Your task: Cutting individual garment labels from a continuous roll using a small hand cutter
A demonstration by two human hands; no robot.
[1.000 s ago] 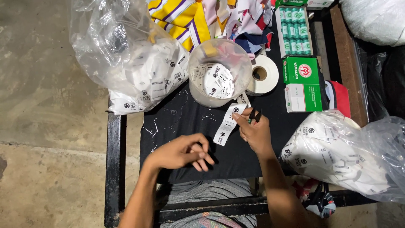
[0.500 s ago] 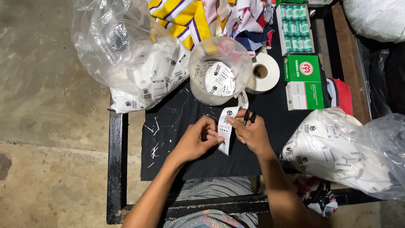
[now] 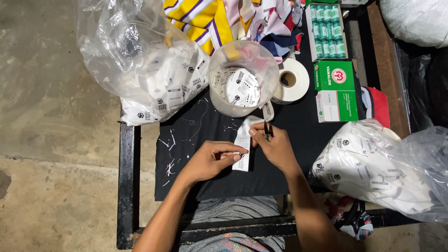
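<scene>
In the head view, a desk [image 3: 205, 177] with a black cloth top fills the middle of the frame. In the centre, the left hand [image 3: 212, 158] pinches the lower part of a white strip of labels [image 3: 243, 147] between thumb and fingers. The right hand [image 3: 275, 147] is closed around small dark snips [image 3: 267, 130] and its fingertips touch the upper part of the same strip. The strip lies on the cloth between the two hands, just below the tub.

At the upper centre stands a clear round plastic tub [image 3: 242, 84]; inside it are white labels with black print. At the upper left, a large clear plastic bag [image 3: 140, 60] holds many white labels of the same kind. At the right edge, a second clear bag [image 3: 382, 172] is also full of labels; its right part is cut off by the frame. Beside the tub lies a white roll of tape [image 3: 292, 80]. To its right are two green boxes [image 3: 336, 91], and above them an open box of green thread spools [image 3: 326, 30]. Striped and coloured fabric [image 3: 210, 18] at the top is cut off. Short white threads [image 3: 172, 154] are scattered on the cloth. The thing at the lower right, under the desk, is hard to make out.
</scene>
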